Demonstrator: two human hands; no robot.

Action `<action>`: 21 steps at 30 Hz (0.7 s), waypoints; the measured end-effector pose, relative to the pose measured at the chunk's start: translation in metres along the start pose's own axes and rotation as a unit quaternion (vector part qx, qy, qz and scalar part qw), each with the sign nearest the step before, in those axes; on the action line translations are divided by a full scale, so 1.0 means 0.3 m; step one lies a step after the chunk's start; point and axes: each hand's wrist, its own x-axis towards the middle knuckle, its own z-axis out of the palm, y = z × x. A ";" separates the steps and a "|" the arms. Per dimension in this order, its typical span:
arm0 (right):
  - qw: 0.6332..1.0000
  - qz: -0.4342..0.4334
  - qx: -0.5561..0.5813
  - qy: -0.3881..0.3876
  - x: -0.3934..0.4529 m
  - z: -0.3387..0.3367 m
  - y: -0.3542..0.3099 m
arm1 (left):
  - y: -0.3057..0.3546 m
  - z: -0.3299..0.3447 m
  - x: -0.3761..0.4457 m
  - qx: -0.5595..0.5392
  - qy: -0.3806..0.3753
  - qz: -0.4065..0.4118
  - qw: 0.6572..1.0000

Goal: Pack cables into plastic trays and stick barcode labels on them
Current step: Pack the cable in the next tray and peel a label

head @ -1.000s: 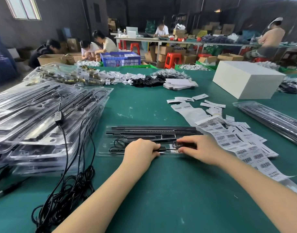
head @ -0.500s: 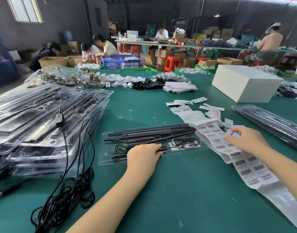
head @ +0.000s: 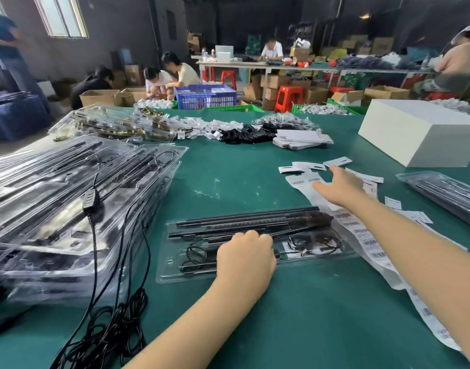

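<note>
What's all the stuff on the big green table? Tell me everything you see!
clear tray: one, see-through, in front of the person, with black rods and coiled cable inside
tray stack: one pile, clear, at the table's left
loose cable: one bundle, black, hanging off the stack to the near edge
barcode label strip: one, white, right of the tray
small tags: several, white, beyond the strip
white box: one, far right
packed tray: one, clear, right edge
table: one, green
left hand: resting on the tray, fingers curled
right hand: reaching over the labels, fingers straight
</note>
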 end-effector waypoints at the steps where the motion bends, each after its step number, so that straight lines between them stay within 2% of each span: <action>1: 0.998 0.040 -0.034 -0.033 0.032 0.007 0.002 | 0.000 -0.013 0.024 0.009 -0.031 -0.001 0.999; 4: 0.992 0.077 -0.020 -0.094 0.089 0.015 0.023 | 0.003 -0.066 0.101 0.040 -0.094 -0.009 0.995; 7: 0.990 0.062 0.109 -0.059 0.124 -0.004 0.057 | 0.013 -0.099 0.186 0.008 -0.063 -0.029 0.998; 10: 0.945 0.064 0.303 -0.108 0.115 -0.045 0.089 | 0.032 -0.096 0.298 -0.186 -0.038 -0.067 0.979; 13: 0.894 0.041 0.414 -0.166 0.067 -0.087 0.124 | 0.076 -0.059 0.423 -0.328 -0.082 -0.081 0.938; 15: 0.885 0.008 0.429 -0.179 0.035 -0.106 0.145 | 0.118 -0.033 0.483 -0.361 -0.118 -0.103 0.919; 17: 0.893 -0.033 0.410 -0.181 0.006 -0.118 0.160 | 0.156 -0.005 0.525 -0.416 -0.137 -0.124 0.890; 19: 0.895 -0.070 0.396 -0.192 -0.015 -0.123 0.173 | 0.181 0.018 0.560 -0.473 -0.111 -0.139 0.863; 21: 0.885 -0.097 0.412 -0.193 -0.031 -0.118 0.174 | 0.203 0.028 0.579 -0.499 -0.084 -0.147 0.850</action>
